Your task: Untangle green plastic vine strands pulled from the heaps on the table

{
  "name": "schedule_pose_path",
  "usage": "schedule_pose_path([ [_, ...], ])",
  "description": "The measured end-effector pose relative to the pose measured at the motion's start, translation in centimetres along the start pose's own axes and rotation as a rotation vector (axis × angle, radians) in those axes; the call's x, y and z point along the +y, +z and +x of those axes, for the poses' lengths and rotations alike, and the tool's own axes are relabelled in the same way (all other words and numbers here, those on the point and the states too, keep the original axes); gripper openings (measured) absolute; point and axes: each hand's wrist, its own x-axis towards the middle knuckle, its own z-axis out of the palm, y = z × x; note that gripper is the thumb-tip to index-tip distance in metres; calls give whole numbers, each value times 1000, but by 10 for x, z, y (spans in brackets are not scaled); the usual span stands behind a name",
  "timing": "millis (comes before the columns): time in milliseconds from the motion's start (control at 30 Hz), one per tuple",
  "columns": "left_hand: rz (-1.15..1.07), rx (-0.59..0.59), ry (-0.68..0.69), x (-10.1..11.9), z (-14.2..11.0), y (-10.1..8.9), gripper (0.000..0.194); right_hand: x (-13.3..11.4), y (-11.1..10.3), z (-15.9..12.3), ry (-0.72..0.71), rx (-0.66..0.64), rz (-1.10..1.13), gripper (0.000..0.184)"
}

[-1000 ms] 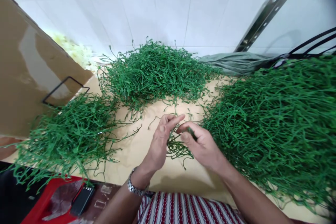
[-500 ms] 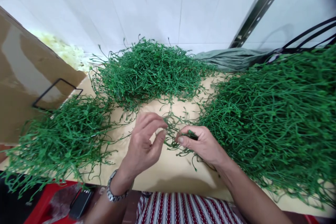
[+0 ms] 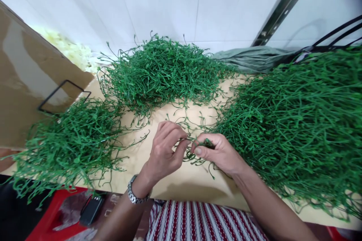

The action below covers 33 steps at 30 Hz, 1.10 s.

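Observation:
Closed around a small bunch of thin green stems (image 3: 207,142) is my right hand (image 3: 219,152), its thumb pressed over them. My left hand (image 3: 168,148), with a metal watch (image 3: 135,192) on the wrist, pinches thumb against fingertips on a green stem just left of that bunch. Between and below both hands, a few loose curly stems (image 3: 195,157) lie on the tan tabletop (image 3: 169,188). Whether the stems are plant or plastic I cannot tell. Part of the bunch is hidden by my right fingers.
Heaps of green stems lie at the back (image 3: 166,71), left (image 3: 70,139) and right (image 3: 305,131). A cardboard box (image 3: 36,71) with a black wire handle (image 3: 58,92) stands left. Behind are pale yellow flowers (image 3: 70,51), green cloth (image 3: 254,59) and a metal bracket (image 3: 285,7). Below sits a black device (image 3: 92,209).
My left hand moved away to the left with its fingers apart, then came back to the right and closed in a pinch beside the bunch. My right hand keeps its hold.

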Motion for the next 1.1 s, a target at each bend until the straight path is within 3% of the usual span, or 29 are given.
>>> schedule_pose_path([
  [133,-102,-34,-137,3,-6,-4,7,-2,6,-1,-240,8,-264,14],
  [233,-264,-97,-272,1,-12,-7,17,1,13,-1,-361,5,-413,15],
  [367,-516,-78,-429,-3,-21,-6,27,6,19,-2,-419,10,-544,13],
  [467,-600,-89,-502,-2,-25,-2,18,8,22,-2,-422,32,-579,15],
  [567,-639,-6,-524,0,-27,1,11,11,25,-2,-401,28,-586,12],
  [700,-368,89,-418,3,-25,0,10,9,29,-12,-327,52,-606,28],
  [800,-39,43,-264,3,-21,-4,13,-11,26,-33,-243,-12,-686,33],
  [867,90,6,-189,3,-19,-6,13,-32,20,-49,-271,-107,-671,32],
  [933,172,-16,-125,3,-18,-7,14,-53,10,-59,-372,-141,-496,29],
  [1000,232,-47,-62,3,-18,-6,14,-66,1,-55,-514,-36,-342,24],
  [1067,264,-84,11,5,-17,-3,15,-68,-7,-39,-491,178,-447,18],
  [1100,272,-96,48,6,-17,-2,15,-65,-9,-29,-454,217,-544,14],
])
